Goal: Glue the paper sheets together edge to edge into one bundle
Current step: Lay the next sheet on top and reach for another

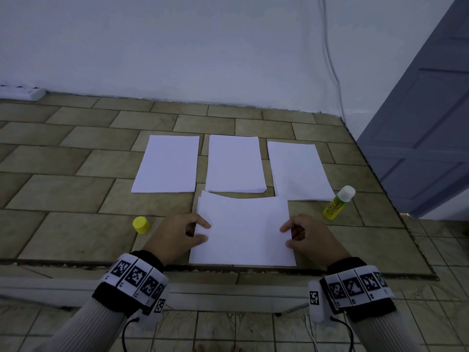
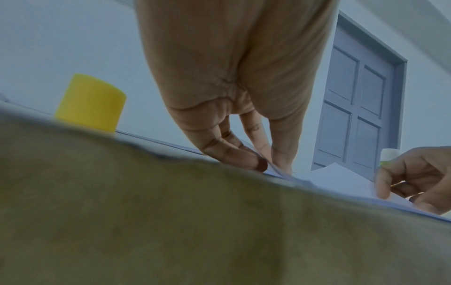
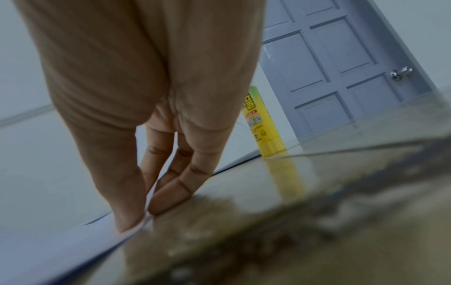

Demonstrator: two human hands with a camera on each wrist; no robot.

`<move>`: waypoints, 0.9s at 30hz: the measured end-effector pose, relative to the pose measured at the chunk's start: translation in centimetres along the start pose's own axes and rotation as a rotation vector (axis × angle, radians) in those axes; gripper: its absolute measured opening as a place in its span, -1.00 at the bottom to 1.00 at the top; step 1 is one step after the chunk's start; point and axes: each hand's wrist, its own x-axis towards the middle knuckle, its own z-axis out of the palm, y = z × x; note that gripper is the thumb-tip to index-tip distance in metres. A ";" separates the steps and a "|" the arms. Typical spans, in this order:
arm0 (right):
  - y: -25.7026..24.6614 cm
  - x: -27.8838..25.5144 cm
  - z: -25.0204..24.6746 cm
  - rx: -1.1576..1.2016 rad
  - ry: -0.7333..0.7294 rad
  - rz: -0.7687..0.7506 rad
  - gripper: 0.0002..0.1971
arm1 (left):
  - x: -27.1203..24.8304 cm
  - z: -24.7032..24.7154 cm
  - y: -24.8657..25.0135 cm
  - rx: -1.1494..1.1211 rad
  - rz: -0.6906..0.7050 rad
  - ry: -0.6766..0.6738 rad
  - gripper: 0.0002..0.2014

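The left hand (image 1: pixel 177 235) pinches the left edge of the near paper stack (image 1: pixel 242 232), thumb on top and fingers curled under; the right hand (image 1: pixel 311 237) pinches the right edge the same way. This stack lies on the tiled floor (image 1: pixel 76 189) directly in front of the person, its far edge slightly lifted and bowed. Beyond the stack, three more piles sit in a row, apart from one another: the left pile (image 1: pixel 166 165), the middle pile (image 1: pixel 234 165) just past the stack's far edge, and the right pile (image 1: pixel 299 171). A yellow cap (image 1: pixel 140 224) stands left of the stack, near the left hand; the uncapped glue stick (image 1: pixel 337 203) stands upright to the stack's right.

The step looks like squaring the sheets before gluing. Next, one hand probably has to let go and fetch the glue stick while the other keeps the edges aligned, since loose sheets slip easily.
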 end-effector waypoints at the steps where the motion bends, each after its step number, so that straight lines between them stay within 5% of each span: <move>1: 0.0 0.0 0.0 -0.002 -0.002 0.003 -0.73 | 0.0 0.0 0.0 0.001 0.000 -0.001 -0.77; 24: -0.7 0.3 0.2 -0.089 -0.029 0.075 -0.71 | 0.1 0.1 0.2 0.203 -0.022 -0.025 -0.78; 27: -1.1 0.3 0.5 -0.262 -0.020 0.088 -0.71 | 0.2 0.5 0.2 0.426 -0.020 0.022 -0.50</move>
